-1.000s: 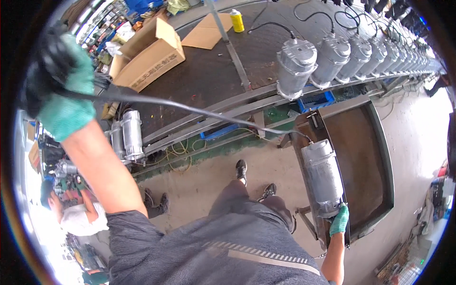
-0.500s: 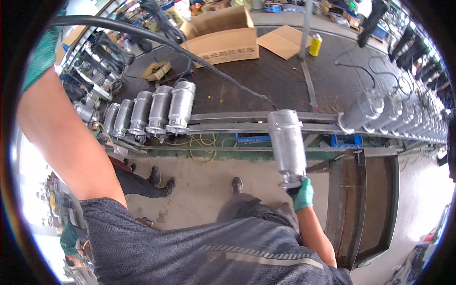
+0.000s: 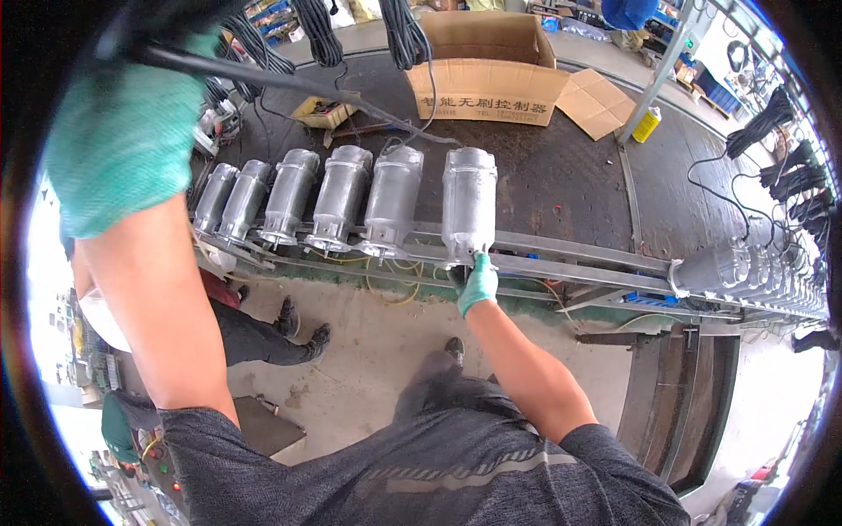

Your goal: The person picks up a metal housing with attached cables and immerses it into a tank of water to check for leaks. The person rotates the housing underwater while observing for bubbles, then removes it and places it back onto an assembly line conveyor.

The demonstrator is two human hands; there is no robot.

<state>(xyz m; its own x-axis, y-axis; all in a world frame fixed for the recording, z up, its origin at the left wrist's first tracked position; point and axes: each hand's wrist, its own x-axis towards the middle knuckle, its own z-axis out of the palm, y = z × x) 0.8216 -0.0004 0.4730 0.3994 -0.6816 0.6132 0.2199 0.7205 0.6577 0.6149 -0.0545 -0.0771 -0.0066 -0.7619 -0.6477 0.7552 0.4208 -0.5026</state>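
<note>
A silver cylindrical motor (image 3: 470, 197) stands nearly upright over the metal rails (image 3: 561, 265), its flanged end down. My right hand (image 3: 479, 285), in a green glove, is closed round that lower end from the near side. To its left a row of similar motors (image 3: 393, 197) lines the rails, with a gap between. My left hand (image 3: 132, 114), also gloved, is raised close to the camera at upper left. A thick black cable (image 3: 289, 86) runs from it toward the top of the held motor. Blur and dark hide the left fingertips, but the cable comes out of that hand.
Behind the rails is a dark bench (image 3: 526, 175) with an open cardboard box (image 3: 491, 92), a yellow can (image 3: 646, 125) and a small yellow tray (image 3: 324, 111). Cable bundles (image 3: 405, 35) hang above. More motors (image 3: 719, 267) line the right. Another person's legs (image 3: 263, 337) show at left.
My right hand has carried the motor left and away from me, over the rails beside the row. My left hand has come further into view, with the cable shifting along. The view has turned.
</note>
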